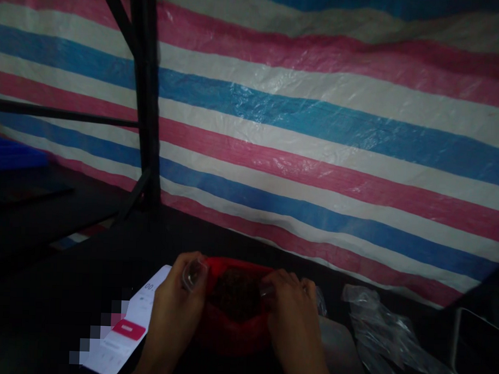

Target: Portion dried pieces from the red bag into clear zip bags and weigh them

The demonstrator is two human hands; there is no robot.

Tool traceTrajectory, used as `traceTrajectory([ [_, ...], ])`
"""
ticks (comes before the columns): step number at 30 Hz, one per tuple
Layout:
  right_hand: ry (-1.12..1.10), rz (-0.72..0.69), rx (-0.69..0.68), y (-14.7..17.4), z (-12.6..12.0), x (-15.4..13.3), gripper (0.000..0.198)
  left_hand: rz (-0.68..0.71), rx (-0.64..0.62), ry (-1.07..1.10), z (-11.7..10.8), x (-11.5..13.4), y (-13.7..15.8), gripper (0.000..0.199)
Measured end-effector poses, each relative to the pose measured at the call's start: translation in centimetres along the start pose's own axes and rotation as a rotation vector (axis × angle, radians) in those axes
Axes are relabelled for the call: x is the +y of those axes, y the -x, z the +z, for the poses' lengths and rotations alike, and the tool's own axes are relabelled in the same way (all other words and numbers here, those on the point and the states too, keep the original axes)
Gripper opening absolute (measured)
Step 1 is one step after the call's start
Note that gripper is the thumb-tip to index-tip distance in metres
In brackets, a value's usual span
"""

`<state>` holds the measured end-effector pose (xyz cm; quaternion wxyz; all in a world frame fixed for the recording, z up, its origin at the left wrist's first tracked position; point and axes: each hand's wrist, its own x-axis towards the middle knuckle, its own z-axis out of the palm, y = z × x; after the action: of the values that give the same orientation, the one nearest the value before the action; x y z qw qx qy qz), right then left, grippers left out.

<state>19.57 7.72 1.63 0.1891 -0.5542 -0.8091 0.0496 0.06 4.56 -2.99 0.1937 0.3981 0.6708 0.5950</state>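
A red container [236,339], either a bowl or a bag, sits in front of me with a dark, clumped material [237,291] inside. At its left side my left hand [179,302] is closed on a small clear plastic container [194,273], which seems to have something dark in it. Over the right rim, my right hand [292,303] is curled with its fingertips reaching inward. A bit of clear plastic shows at those fingertips, but the dim light hides exactly what they grip.
A lit phone screen or sheet [130,330] lies left of my left arm. Crumpled clear plastic bags [386,328] lie to the right, near a dark object with a pale edge [456,339]. A black metal post [146,96] stands before the striped tarp [317,113]. Something blue [13,154] sits far left.
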Motion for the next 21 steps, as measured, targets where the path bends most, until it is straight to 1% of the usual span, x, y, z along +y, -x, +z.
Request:
traceTrajectory([
  [2, 0.001, -0.01, -0.026, 0.1, 0.4, -0.3, 0.059, -0.013, -0.074, -0.117, -0.3, -0.3, 0.1, 0.028],
  [4, -0.006, -0.033, -0.038, 0.3, 1.3, -0.6, 0.059, -0.037, -0.137, -0.212, -0.5, -0.4, 0.3, 0.026],
  [6, -0.032, -0.043, -0.004, 0.4, 2.4, -0.7, 0.057, -0.062, -0.219, -0.221, -0.6, -0.5, 0.5, 0.03],
  [8, -0.093, -0.02, 0.038, 0.4, 3.3, -0.7, 0.051, -0.076, -0.282, -0.155, -0.5, -0.6, 0.6, 0.034],
  [10, -0.169, 0.001, 0.034, 0.4, 3.9, -0.7, 0.046, -0.088, -0.288, -0.067, -0.4, -0.6, 0.6, 0.034],
  [14, -0.323, 0.012, -0.051, 0.5, 4.0, -0.8, 0.046, -0.107, -0.299, 0.016, -0.4, -0.3, 0.5, 0.033],
  [18, -0.563, 0.033, -0.116, 0.3, 3.9, -1.1, 0.049, -0.14, -0.32, 0.05, -0.4, 0.3, 0.4, 0.033],
  [21, -0.776, 0.062, -0.128, 0.1, 4.2, -1.3, 0.051, -0.115, -0.301, 0.046, -0.6, 0.3, 0.3, 0.034],
])
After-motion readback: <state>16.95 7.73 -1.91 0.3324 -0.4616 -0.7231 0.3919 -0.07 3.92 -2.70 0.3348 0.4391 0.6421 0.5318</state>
